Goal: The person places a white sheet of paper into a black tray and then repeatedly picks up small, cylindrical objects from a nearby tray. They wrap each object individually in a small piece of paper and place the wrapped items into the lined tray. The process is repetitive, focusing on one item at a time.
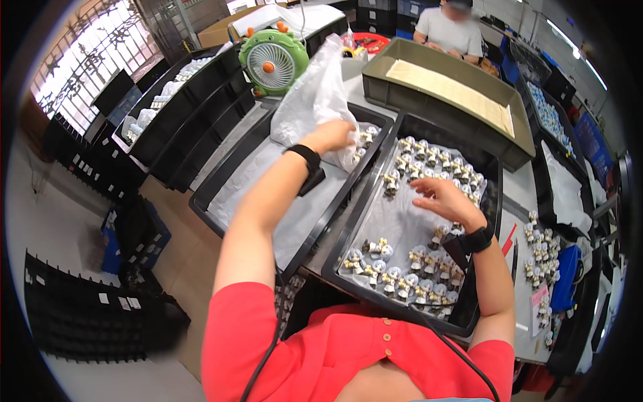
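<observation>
My left hand (333, 137) is at the far end of the left black tray (221, 218), its fingers curled on a translucent plastic sheet (311, 97). The sheet rises in a crumpled peak behind the hand and hangs down below it. A few small figurines (367, 136) show beside that hand. My right hand (442, 199) hovers over the right black tray (402, 311), fingers apart and nothing visible in them. Rows of pale-blue-topped figurines (435, 159) stand at this tray's far end, with more figurines (406, 285) at the near end. One figurine (380, 249) lies tilted.
A green fan (273, 63) stands behind the left tray. Beyond the right tray is a large olive bin (429, 94) with a pale sheet inside. More figurines (541, 254) stand on the table at right. A person (449, 33) sits across, at the back.
</observation>
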A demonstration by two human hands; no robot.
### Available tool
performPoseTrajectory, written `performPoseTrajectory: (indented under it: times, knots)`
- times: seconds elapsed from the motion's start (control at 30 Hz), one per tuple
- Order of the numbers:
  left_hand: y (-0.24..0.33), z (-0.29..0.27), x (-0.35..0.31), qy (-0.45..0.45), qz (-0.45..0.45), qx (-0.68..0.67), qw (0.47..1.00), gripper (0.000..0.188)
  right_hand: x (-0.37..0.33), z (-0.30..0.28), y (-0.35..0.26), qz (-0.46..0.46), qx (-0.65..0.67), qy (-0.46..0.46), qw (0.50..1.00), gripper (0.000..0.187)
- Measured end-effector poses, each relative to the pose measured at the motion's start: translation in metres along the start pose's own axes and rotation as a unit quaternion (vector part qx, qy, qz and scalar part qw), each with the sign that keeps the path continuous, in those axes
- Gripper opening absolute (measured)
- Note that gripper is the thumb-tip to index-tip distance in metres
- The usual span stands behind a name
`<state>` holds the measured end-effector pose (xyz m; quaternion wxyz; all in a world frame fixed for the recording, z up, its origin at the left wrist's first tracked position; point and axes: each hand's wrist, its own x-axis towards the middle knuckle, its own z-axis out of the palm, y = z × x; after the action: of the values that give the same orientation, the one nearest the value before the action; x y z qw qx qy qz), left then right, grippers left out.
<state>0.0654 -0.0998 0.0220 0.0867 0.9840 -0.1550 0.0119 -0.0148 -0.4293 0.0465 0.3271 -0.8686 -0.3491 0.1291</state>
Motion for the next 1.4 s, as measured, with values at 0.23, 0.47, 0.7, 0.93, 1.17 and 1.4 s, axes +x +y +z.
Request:
performPoseTrajectory:
  times: [0.23,0.47,0.7,0.93,1.17,1.4]
  knots:
    - [0.059,-0.087,-0.078,0.014,0.006,-0.138,0.990,0.030,0.000,0.005,0.014,0.010,-0.083,0.030,0.996,0.033]
    - [0.150,-0.098,-0.151,-0.062,0.153,-0.293,0.942,0.029,-0.016,-0.025,0.009,0.096,-0.199,0.028,0.975,0.020]
    - [0.188,-0.072,-0.160,-0.143,0.283,-0.378,0.870,0.032,-0.018,-0.033,0.049,0.168,-0.288,-0.110,0.936,0.036]
    - [0.172,-0.049,-0.145,-0.181,0.173,-0.527,0.812,0.031,-0.006,-0.008,0.068,0.174,-0.381,-0.155,0.895,0.035]
    - [0.159,-0.029,-0.131,-0.090,-0.015,-0.680,0.728,0.051,0.004,-0.039,-0.006,0.045,-0.218,0.013,0.975,0.033]
    - [0.160,-0.027,-0.128,-0.021,0.012,-0.755,0.655,0.061,0.001,0.001,-0.086,-0.152,0.007,0.215,0.965,0.042]
